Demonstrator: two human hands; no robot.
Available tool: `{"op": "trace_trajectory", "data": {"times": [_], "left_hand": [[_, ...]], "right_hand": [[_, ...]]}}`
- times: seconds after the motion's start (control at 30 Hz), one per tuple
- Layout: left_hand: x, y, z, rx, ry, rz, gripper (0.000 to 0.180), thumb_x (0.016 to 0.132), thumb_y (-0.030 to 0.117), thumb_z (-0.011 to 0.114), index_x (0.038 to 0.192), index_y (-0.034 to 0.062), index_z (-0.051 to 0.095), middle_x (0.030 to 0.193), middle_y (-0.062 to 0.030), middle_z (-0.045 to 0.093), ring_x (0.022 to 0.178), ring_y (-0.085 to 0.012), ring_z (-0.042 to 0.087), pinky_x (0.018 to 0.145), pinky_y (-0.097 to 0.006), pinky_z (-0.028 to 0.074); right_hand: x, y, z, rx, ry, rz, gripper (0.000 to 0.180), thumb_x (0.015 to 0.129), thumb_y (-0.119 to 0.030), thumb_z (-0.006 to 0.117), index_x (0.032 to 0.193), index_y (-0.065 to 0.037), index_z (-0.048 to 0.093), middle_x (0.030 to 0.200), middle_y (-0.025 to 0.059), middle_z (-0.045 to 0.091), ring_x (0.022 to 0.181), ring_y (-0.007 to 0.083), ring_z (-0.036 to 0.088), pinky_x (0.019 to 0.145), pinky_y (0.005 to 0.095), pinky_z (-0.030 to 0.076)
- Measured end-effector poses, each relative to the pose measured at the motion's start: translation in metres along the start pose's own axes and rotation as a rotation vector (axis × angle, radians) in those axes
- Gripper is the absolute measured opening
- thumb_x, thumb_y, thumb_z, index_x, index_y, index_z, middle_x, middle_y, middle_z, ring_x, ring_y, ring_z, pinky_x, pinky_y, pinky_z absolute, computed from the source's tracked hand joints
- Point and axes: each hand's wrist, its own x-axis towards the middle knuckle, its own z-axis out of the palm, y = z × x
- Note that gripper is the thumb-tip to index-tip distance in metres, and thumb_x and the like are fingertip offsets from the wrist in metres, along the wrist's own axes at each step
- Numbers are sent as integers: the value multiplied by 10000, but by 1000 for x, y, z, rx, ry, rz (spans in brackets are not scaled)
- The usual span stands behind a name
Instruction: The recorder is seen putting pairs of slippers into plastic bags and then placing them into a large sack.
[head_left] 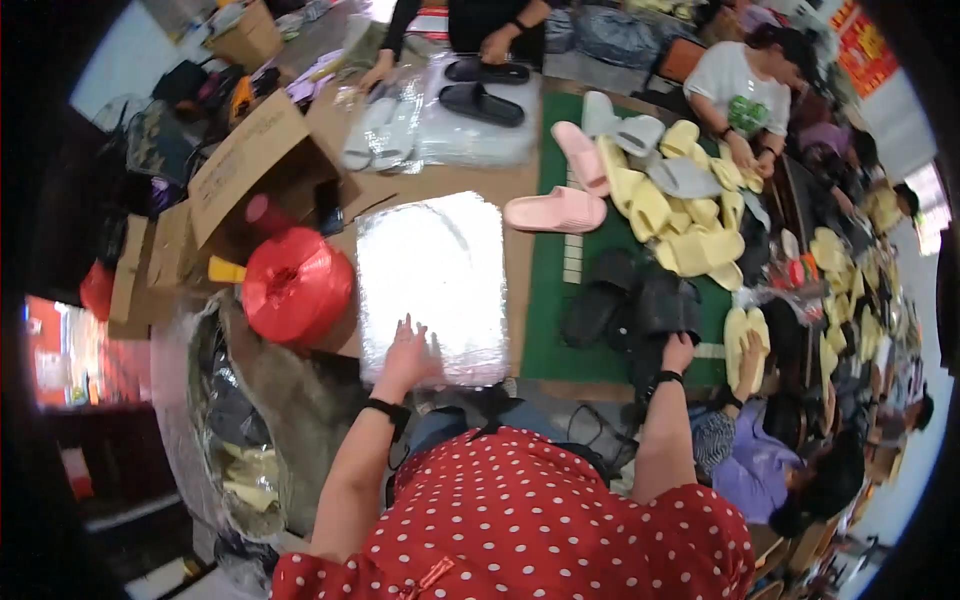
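The person's left hand (408, 360) is lying on a glossy, rectangular stack of plastic bags (432, 270), fingers loosely spread and gripping nothing. The right hand (678, 352) is touching a matte black slide sandal (668, 300) on the green counter (546, 325); whether its partly hidden fingers are closing on it, one cannot tell. A shiny, rounded red plastic roll (297, 285) is sitting left of the bags.

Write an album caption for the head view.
Left hand on shiny plastic, right hand at black slippers, yellow slippers beyond.
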Motion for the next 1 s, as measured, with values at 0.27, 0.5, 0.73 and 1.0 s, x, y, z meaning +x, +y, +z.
{"op": "trace_trajectory", "data": {"times": [0.27,0.5,0.73,1.0], "left_hand": [[-19,-24,15,-107,-104,-93,815,653,244,789,1367,101,422,1475,-259,260,1331,-459,305,1054,-466,374],[-17,-28,0,-46,-258,35,878,684,353,789,1422,129,371,1521,-239,190,1370,-419,266,1087,-456,333],[-25,-67,12,-26,-8,245,761,657,257,776,1320,38,473,1427,-237,367,1328,-444,317,1091,-461,317],[-37,-82,11,-38,-42,200,666,687,302,763,1269,70,538,1431,-218,377,1318,-407,356,1079,-453,330]], "right_hand": [[-72,-74,-16,201,111,-145,265,832,-14,558,1075,90,529,1004,185,564,927,299,542,850,325,437],[-199,-223,13,292,-316,-403,167,782,28,580,941,27,529,892,184,561,830,336,549,758,353,452],[-317,-272,135,221,-567,-597,328,771,-74,665,1035,15,492,954,227,533,863,411,567,748,440,469],[-354,-273,170,-174,-547,-655,291,849,-305,625,832,-16,595,990,182,559,917,371,561,732,478,498]]}}
